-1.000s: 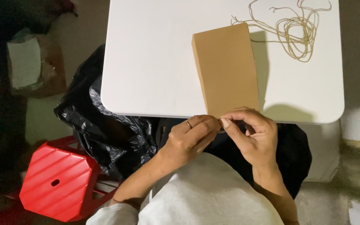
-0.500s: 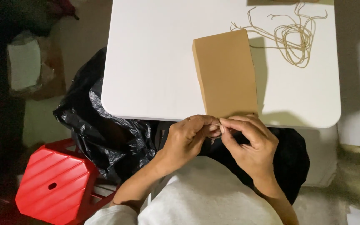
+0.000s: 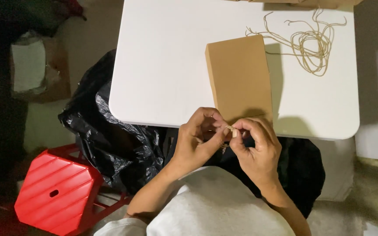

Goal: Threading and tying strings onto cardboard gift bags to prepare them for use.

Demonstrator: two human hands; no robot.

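I pinch the twine end (image 3: 229, 129) between left hand (image 3: 197, 142) and right hand (image 3: 257, 148), fingers clenched, just beside the brown paper bag (image 3: 240, 78); small tight twists serve best.

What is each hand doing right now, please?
Left hand: closed, pinching a bit of twine at the paper bag's near edge.
Right hand: closed, pinching the same twine.
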